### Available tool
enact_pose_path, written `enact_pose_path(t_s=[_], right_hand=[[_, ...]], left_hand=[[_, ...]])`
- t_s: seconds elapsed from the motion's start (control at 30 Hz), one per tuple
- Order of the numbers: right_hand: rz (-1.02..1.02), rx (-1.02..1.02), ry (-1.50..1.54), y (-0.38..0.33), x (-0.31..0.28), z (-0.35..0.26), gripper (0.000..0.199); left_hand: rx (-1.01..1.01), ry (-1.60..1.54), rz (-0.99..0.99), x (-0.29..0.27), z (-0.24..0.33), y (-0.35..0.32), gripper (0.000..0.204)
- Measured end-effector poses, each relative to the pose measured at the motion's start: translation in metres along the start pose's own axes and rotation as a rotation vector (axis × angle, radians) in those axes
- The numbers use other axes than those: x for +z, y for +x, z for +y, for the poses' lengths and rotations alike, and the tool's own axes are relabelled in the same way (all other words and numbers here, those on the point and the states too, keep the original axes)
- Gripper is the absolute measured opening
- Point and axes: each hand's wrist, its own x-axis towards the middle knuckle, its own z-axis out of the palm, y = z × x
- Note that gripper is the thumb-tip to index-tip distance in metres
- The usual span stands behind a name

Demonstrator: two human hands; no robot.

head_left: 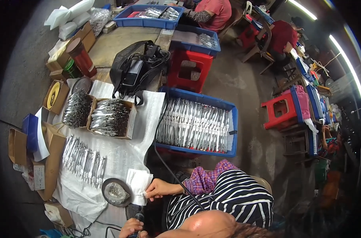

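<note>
fingers of your right hand point(161, 189) pinch one pale piece point(140, 194) at one white pad point(138, 181); your left hand point(131, 228) grips one dark handle point(139, 216); two cartons point(131, 125) hold metal tools point(109, 115).

On the sheet point(123, 154), rows of pieces point(83, 160) lie behind and left of the dish point(105, 193); the cloth point(138, 179) is just right of it. Two boxes point(132, 122) stand farther back, the bag point(125, 59) behind. Rightward, a crate point(233, 139) holds more pieces; behind it, a stool point(204, 63).

The right grip point(160, 189) pinches while the left grip point(131, 228) curls nearby
</note>
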Motion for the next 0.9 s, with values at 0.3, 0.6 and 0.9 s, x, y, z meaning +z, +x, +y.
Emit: enact_pose_path(t_s=[0.3,0.6,0.9], right_hand=[[-0.002,-0.036,-0.043,0.001,0.007,-0.004,0.020],[0.003,-0.038,-0.046,0.000,0.008,-0.004,0.020],[0.018,-0.041,-0.056,-0.003,0.008,-0.005,0.022]], left_hand=[[0.094,0.012,-0.094,0.009,0.004,-0.015,0.042],[-0.626,0.027,1.310,0.098,0.046,0.028,0.040],[-0.743,0.069,1.211,0.095,0.050,0.032,0.039]])
